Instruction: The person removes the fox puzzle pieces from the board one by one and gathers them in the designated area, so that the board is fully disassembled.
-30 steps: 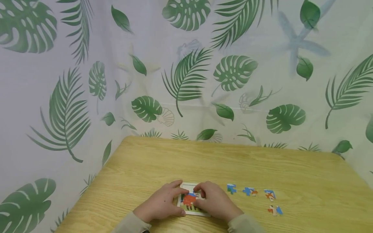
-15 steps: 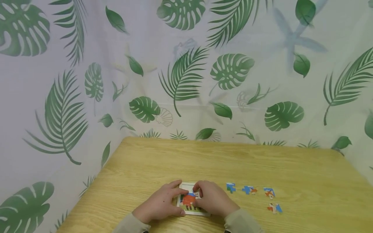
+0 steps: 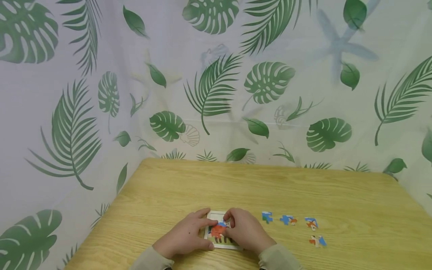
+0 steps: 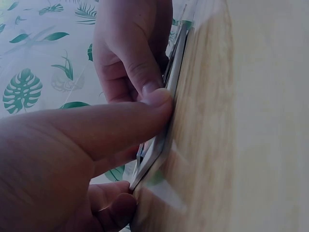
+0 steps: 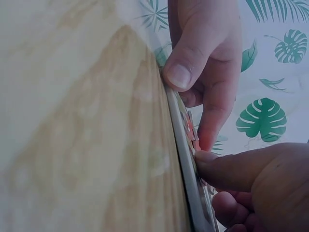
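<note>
A small white-framed jigsaw tray (image 3: 224, 246) lies on the wooden table, its picture showing a red animal on green with blue above. My left hand (image 3: 190, 230) grips it from the left, thumb on the near rim, other fingers at the left and far sides, and the index fingertip on the picture. Over the tray's right part, my right hand (image 3: 248, 232) pinches a jigsaw piece (image 3: 227, 224) between thumb and index finger, low over the picture; the fingers hide much of it. In the right wrist view, a red piece (image 5: 190, 128) stands slightly proud of the tray.
To the right of the tray lie several loose jigsaw pieces: a blue-green one (image 3: 267, 217), a blue-orange one (image 3: 288, 220), one with an orange animal face (image 3: 311, 223), and a nearer one (image 3: 317, 241). A leaf-print curtain (image 3: 216, 150) borders the table (image 3: 189, 183) behind and at the left.
The head view has shifted slightly. Both hands keep nearly the same place on the tray, and the red part of the picture under the fingers looks slightly shifted.
</note>
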